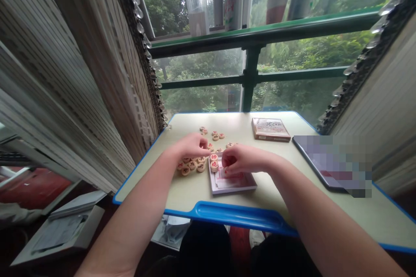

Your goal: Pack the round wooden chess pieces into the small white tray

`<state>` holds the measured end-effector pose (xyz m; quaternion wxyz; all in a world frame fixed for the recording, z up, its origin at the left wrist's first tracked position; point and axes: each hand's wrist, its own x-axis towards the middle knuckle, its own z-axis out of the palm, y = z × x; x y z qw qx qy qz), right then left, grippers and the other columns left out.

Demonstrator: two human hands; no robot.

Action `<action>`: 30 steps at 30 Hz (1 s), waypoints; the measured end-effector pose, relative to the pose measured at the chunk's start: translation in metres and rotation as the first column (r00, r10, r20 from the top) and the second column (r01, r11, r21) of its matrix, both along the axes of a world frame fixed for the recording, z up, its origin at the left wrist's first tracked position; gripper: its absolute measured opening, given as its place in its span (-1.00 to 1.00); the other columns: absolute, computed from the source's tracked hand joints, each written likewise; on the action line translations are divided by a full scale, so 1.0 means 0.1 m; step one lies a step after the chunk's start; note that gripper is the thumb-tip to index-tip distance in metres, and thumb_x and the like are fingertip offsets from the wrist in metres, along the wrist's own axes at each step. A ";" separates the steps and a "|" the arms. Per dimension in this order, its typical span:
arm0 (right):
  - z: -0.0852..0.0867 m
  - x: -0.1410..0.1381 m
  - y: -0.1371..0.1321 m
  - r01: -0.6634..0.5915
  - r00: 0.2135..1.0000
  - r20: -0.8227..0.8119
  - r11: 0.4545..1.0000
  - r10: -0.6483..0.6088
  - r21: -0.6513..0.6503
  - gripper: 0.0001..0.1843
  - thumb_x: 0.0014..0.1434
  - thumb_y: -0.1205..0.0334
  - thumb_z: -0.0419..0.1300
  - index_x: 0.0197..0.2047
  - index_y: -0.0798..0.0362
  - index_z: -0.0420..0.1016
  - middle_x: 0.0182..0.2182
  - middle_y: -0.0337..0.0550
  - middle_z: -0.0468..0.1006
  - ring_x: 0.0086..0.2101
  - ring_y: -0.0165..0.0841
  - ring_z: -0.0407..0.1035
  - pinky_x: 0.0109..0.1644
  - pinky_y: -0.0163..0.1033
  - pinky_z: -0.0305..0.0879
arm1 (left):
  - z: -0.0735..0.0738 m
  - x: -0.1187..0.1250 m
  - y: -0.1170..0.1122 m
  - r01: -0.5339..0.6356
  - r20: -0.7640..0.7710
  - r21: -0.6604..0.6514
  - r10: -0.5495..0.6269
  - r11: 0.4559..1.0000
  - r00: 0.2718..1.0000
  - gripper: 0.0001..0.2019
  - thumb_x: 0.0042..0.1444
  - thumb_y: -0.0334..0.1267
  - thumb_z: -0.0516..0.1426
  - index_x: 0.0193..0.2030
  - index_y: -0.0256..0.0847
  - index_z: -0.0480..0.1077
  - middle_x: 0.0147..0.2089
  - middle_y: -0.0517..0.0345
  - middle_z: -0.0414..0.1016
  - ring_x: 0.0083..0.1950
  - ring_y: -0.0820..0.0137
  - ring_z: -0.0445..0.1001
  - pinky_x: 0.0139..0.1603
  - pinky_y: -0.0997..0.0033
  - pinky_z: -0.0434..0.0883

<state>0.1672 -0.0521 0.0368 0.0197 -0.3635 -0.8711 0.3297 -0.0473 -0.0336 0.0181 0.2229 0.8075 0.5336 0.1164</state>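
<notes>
An open, shallow white box (234, 187) lies on the table in front of me. Inside its left edge are two round wooden Chinese chess pieces (213, 165) with red characters. My right hand (238, 158) reaches into the box, thumb and forefinger pinched on a chess piece (225, 171) that is partly covered by the fingers. Just left of the box, my left hand (193, 146) hovers over a cluster of loose chess pieces (192, 165). Its fingers are curled together, and anything they hold is hidden. More pieces (216, 136) lie beyond the hands.
A flat printed box lid (271, 129) lies at the back right. Beside it is a tablet-like device (325, 164), partly blurred out. The table has a raised blue edge tray (240, 217) at the front. Cans (233, 8) and cups stand on the window ledge.
</notes>
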 end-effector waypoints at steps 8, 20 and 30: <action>-0.03 0.00 0.03 0.057 0.998 -0.037 0.996 -0.060 -0.069 -0.51 -0.11 0.31 0.23 -0.03 0.06 0.46 -0.40 -0.22 0.55 -0.43 -0.41 0.37 -0.41 -0.38 0.22 | 0.02 0.05 -0.04 0.080 0.185 -0.099 -0.061 0.992 0.981 -0.71 -0.19 -0.35 0.04 -0.36 -0.32 0.54 -0.53 0.18 0.41 -0.50 0.50 0.25 -0.51 0.53 0.16; 0.01 0.01 0.02 0.051 0.999 -0.002 0.995 -0.051 -0.083 -0.60 -0.11 0.28 0.21 -0.11 0.05 0.46 -0.38 -0.22 0.52 -0.40 -0.41 0.35 -0.40 -0.38 0.20 | 0.00 0.03 -0.01 0.062 0.121 -0.073 -0.053 0.995 0.991 -0.69 -0.17 -0.31 0.06 -0.29 -0.31 0.53 -0.52 0.19 0.39 -0.50 0.50 0.25 -0.51 0.53 0.14; 0.06 -0.11 -0.21 -0.075 0.982 0.177 0.997 0.072 0.009 -0.94 -0.10 0.29 0.16 -0.46 0.04 0.38 -0.49 -0.29 0.43 -0.52 -0.46 0.24 -0.54 -0.36 0.04 | 0.02 0.03 -0.04 0.038 0.119 -0.140 -0.021 0.989 0.993 -0.76 -0.12 -0.18 0.08 -0.67 -0.27 0.22 -0.67 0.31 -0.02 -0.59 0.56 -0.02 -0.58 0.47 -0.06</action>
